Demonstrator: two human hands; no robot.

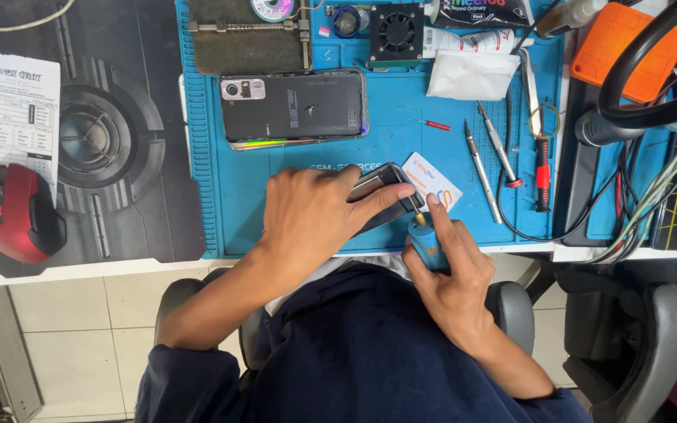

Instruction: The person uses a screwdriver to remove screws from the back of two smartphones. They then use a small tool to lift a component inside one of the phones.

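- Far to the left of the blue work mat, a red computer mouse is lying on a dark desk pad, partly over a printed sheet of paper.
- On the mat's upper part, a dark phone is lying back-up, apart from the hands.
- At the mat's near edge, the left hand is curling around a small dark device, holding it tilted; the thumb and fingers are pressing its sides.
- Just right of it, the right hand is wrapping a blue electric screwdriver, its forefinger stretched along the body and its tip meeting the device's edge.
- A white card is lying on the mat just behind the device.
- Further right on the mat, two slim metal tools and a red-handled screwdriver are lying loose, near black cables.
- Judgement: the device is sitting at the counter's edge, so a slipping tip could be scratching it, or a freed screw could be dropping into the lap.
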